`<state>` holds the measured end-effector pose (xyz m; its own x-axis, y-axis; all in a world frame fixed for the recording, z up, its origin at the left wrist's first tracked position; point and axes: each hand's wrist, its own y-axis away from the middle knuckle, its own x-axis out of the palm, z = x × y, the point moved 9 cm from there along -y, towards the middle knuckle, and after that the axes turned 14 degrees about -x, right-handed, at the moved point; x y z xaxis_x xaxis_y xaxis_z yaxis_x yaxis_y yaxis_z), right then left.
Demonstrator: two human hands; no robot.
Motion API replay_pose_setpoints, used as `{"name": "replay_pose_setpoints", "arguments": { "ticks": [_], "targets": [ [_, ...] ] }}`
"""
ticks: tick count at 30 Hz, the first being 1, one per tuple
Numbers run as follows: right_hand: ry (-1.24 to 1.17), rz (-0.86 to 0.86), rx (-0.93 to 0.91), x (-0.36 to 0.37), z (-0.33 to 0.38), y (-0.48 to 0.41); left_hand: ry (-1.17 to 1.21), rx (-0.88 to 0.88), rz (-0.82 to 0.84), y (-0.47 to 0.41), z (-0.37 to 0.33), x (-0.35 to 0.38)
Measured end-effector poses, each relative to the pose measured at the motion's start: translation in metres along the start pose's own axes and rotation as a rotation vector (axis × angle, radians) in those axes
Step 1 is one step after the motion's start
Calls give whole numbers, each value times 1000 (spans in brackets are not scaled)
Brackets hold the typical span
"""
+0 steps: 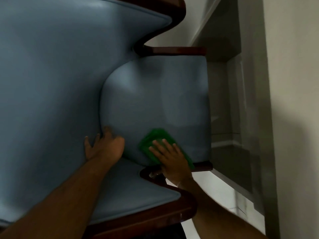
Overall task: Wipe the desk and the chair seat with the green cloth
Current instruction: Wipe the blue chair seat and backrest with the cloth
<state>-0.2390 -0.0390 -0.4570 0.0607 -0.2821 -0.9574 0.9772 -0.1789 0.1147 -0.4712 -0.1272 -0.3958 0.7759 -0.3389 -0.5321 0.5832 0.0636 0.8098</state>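
Note:
A blue padded chair with a dark wooden frame fills the view, turned sideways in the picture. Its seat point(155, 100) lies in the middle, and the tall backrest point(51, 75) covers the left. The green cloth point(155, 135) lies flat on the near part of the seat. My right hand point(170, 157) presses on the cloth with fingers spread. My left hand point(103, 145) rests on the backrest where it meets the seat, fingers apart, holding nothing. The desk is not in view.
A dark wooden armrest point(179, 50) runs along the far side of the seat, another point(172, 202) curves under my right wrist. A grey built-in shelf unit point(229, 104) stands right of the chair. Pale floor point(221, 195) shows below it.

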Motion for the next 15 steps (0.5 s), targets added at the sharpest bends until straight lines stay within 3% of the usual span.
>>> {"name": "replay_pose_setpoints", "arguments": {
  "ticks": [3,7,11,15],
  "targets": [
    [-85,-36,315,-8,-34,21,-9,-1,16,-2,-1,3],
    [-165,-174,490,-30,-75,10,-26,10,8,-2,-2,10],
    [-134,-360,788,-71,-156,-24,-6,9,-1,-8,-2,14],
    [-237,-396,856,-99,-224,-82,-1,36,-22,-9,-2,19]
  ]
}}
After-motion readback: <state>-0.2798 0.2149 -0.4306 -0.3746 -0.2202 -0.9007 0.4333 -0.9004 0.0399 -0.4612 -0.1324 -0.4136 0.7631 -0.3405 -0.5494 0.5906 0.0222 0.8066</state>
